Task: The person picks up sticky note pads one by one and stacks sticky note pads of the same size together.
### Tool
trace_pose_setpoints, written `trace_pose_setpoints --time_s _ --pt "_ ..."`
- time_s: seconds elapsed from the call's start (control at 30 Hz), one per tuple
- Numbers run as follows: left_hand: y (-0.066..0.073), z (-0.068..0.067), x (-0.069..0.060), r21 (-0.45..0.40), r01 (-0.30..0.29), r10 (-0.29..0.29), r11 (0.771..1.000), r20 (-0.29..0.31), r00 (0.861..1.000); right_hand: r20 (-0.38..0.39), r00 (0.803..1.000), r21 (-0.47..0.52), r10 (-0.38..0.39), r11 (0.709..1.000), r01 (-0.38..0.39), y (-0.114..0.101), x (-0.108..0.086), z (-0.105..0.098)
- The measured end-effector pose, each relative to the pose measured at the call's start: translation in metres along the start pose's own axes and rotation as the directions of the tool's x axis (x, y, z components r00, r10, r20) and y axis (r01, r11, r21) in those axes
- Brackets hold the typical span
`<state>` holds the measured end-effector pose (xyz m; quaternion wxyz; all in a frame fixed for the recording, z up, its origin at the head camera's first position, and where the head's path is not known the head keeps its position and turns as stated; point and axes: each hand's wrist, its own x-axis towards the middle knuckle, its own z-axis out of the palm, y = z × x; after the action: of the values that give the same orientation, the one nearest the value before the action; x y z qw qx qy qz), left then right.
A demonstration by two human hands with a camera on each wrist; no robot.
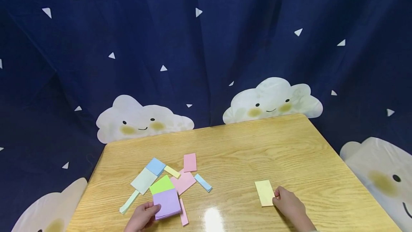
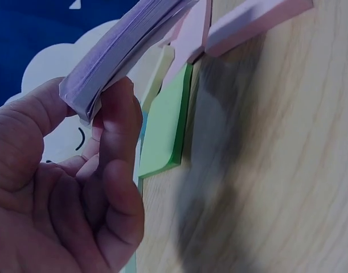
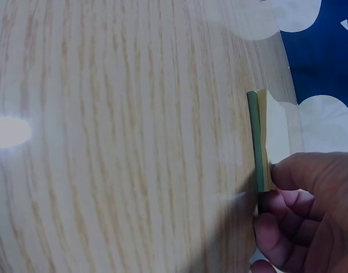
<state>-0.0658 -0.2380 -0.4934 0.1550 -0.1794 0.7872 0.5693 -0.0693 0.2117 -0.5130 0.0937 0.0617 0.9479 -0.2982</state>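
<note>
A thick purple sticky note pad (image 1: pixel 167 203) is pinched by my left hand (image 1: pixel 141 217) between thumb and fingers. In the left wrist view the purple pad (image 2: pixel 119 54) is raised above the table. Behind it lies a bright green pad (image 1: pixel 162 184), partly covered by it in the head view. Over on the right, my right hand (image 1: pixel 289 203) pinches a pale yellow sticky note pad (image 1: pixel 265 193) by its side edge. The right wrist view shows a dark green layer (image 3: pixel 255 142) along the yellow pad's underside; whether it is a separate pad I cannot tell.
Around the left hand lie a blue pad (image 1: pixel 156 166), a pale mint pad (image 1: pixel 143 180), two pink pads (image 1: pixel 190 162) and several narrow strip pads (image 1: pixel 203 183). The wooden table (image 1: pixel 238 153) ends at a dark blue curtain (image 1: pixel 180 38) printed with clouds.
</note>
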Motion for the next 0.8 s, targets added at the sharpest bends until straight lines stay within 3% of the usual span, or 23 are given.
trace_pose_setpoints --time_s 0.47,0.8 --pt "0.011 0.017 0.005 -0.008 -0.045 0.045 0.999 0.062 0.997 0.004 1.0 0.007 0.003 1.0 -0.003 -0.001 0.0 -0.001" --pt "0.018 0.037 0.011 -0.027 -0.11 0.112 0.994 0.12 0.986 -0.007 1.0 0.005 0.007 1.0 -0.007 0.0 0.001 0.001"
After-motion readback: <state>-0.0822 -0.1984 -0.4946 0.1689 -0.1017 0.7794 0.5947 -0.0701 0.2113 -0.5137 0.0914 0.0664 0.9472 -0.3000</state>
